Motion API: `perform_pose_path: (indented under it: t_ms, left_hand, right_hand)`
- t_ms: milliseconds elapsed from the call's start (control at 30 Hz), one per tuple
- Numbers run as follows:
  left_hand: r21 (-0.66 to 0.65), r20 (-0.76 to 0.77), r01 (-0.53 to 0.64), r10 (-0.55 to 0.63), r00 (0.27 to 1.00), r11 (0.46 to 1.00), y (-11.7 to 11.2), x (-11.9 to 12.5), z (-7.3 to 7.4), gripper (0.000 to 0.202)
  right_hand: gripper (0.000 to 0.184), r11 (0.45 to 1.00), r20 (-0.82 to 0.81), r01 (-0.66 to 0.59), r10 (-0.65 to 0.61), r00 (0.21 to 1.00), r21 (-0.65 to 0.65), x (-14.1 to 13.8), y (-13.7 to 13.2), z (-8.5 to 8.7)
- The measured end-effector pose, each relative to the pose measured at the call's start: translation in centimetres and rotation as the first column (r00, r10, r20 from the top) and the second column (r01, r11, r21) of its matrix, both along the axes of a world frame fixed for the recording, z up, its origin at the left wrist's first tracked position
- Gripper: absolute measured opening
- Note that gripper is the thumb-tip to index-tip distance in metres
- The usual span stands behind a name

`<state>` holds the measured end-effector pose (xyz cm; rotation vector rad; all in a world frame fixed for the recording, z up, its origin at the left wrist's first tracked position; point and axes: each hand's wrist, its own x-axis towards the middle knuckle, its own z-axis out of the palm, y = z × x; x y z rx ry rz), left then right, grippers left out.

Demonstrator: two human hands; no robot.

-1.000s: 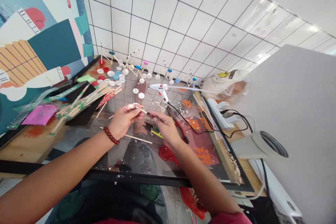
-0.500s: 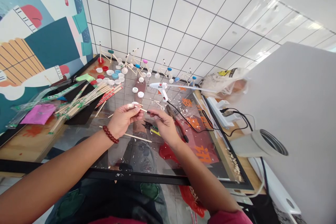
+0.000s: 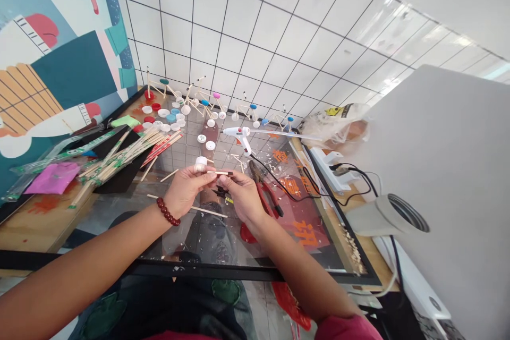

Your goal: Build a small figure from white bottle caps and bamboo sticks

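Over the glass tabletop (image 3: 167, 234), my left hand (image 3: 186, 187) and my right hand (image 3: 240, 194) meet and pinch the two ends of a short wooden stick (image 3: 219, 172), held level between them. My left wrist wears a bracelet of dark red beads (image 3: 167, 211), and one left finger has a plaster on it. Just beneath the hands lie small black snips (image 3: 220, 191) and a long loose stick (image 3: 207, 212). Red-handled pliers (image 3: 266, 192) rest right of my right hand.
A white glue gun (image 3: 241, 134) with a black cord lies beyond the hands. Bottle caps (image 3: 167, 117) and several stick-and-cap models (image 3: 207, 101) stand by the tiled wall. A bundle of chopsticks (image 3: 127, 151) lies left; a power strip (image 3: 330, 170) and tape roll (image 3: 388, 215) sit right.
Both hands have drawn closer together and the stick now lies level between them. The view has shifted slightly left and down.
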<state>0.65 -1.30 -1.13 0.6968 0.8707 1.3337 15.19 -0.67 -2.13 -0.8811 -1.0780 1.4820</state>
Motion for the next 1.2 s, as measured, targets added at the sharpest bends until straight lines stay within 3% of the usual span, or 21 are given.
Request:
perform_pose_path:
  t_ms: [200,300,433,567,667,967,1200]
  left_hand:
    - [0.160,-0.200,0.012,0.020,0.980,0.987,-0.5,0.6,-0.5,0.024]
    - [0.225,-0.235,0.017,0.037,0.971,0.974,-0.5,0.4,-0.4,0.021]
    - [0.153,-0.225,-0.009,0.044,0.973,0.988,-0.3,0.0,-0.1,0.027]
    - [0.104,-0.098,0.094,-0.083,0.992,0.990,-0.3,-0.1,0.6,0.027]
    - [0.099,-0.019,0.147,-0.146,0.989,0.984,-0.5,0.0,1.0,0.026]
    - [0.096,-0.020,0.156,-0.155,0.988,0.983,-0.4,-0.1,0.9,0.023]
    - [0.013,0.006,0.096,-0.096,0.995,0.995,-0.4,-0.2,1.0,0.027]
  right_hand:
    - [0.020,0.999,-0.188,-0.014,0.007,0.982,-0.036,0.1,-0.2,0.8]
    - [0.019,0.999,-0.200,-0.048,0.049,0.979,0.012,0.7,-0.3,1.5]
    - [0.019,0.988,-0.053,-0.143,0.146,0.988,0.060,1.4,-0.5,1.7]
    - [0.023,0.972,0.065,-0.235,0.232,0.970,0.031,1.5,-0.8,1.2]
    - [0.024,0.973,0.115,-0.229,0.224,0.968,0.028,1.3,-0.9,1.0]
    - [0.025,0.977,0.153,-0.208,0.199,0.968,0.046,1.3,-0.8,1.1]
    - [0.027,0.975,0.110,-0.221,0.221,0.969,-0.011,1.6,-0.5,0.8]
